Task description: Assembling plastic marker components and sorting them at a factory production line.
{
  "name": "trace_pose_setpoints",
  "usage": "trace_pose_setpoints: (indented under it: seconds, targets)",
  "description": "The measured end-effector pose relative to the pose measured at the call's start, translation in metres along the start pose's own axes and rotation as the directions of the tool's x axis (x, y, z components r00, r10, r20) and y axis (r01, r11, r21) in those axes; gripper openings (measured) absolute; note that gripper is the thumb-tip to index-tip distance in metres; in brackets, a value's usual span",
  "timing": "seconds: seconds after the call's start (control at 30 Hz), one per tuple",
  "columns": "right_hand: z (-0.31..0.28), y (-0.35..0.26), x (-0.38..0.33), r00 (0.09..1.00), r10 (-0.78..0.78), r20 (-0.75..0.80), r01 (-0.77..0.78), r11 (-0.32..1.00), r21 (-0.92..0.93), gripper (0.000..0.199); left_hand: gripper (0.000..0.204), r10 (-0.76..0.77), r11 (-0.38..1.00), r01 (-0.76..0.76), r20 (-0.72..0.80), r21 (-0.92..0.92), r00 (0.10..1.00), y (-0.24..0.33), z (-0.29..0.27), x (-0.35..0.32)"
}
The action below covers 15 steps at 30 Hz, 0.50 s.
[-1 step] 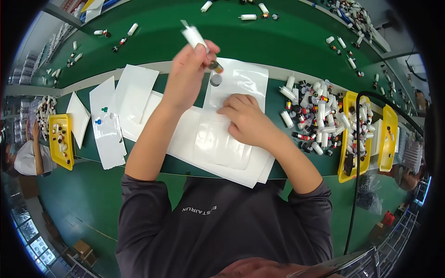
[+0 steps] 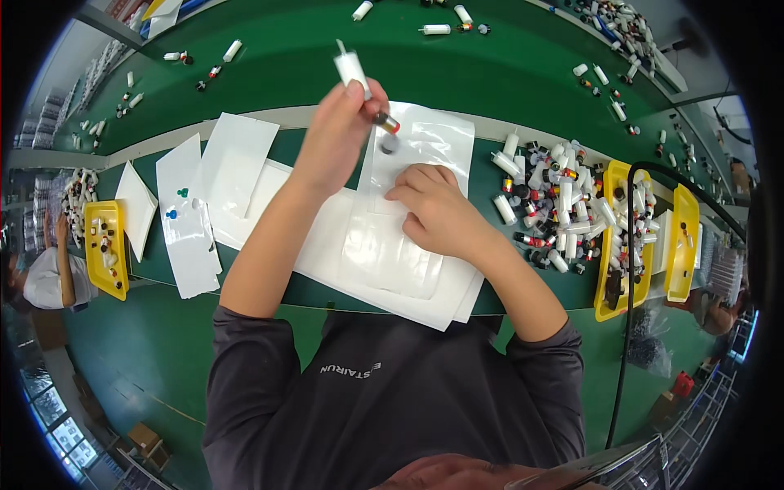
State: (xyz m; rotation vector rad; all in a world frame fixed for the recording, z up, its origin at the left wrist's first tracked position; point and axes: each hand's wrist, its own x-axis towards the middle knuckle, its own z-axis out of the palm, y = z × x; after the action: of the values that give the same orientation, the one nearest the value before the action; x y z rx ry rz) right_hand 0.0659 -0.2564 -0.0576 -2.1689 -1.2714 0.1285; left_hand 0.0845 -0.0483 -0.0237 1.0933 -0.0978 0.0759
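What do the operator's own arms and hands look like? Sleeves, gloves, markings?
Left hand and right hand are gloveless. Forearms bare, no watch visible. Dark grey sleeves end near the elbows; matching shirt has white chest lettering.

The left hand's fingers are covering the lower end of the white cylinder, and the grey disc beneath is looking blurred. The right hand is hiding part of the clear plastic bag overlapping the table's far edge. A black cable is crossing and partly masking the yellow tray near the table's right end. Small pieces in the left-end tray are showing too small to identify. The lens rim is cutting off a co-worker.
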Motion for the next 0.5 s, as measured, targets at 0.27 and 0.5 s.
trace_pose_setpoints:
  seconds: [0.27, 0.5]
  targets:
    - [0.035, -0.023, 0.007, 0.978, 0.166, -0.127, -0.181, 0.976, -0.118, 0.011, 0.041, -0.457, 0.788, 0.426, 0.041, -0.445, 0.888, -0.054, -0.030, 0.003]
    - [0.040, -0.030, 0.013, 0.957, 0.195, -0.217, -0.221, 0.970, -0.103, 0.012, 0.045, -0.510, 0.754, 0.419, -0.047, -0.506, 0.859, -0.062, -0.035, 0.008]
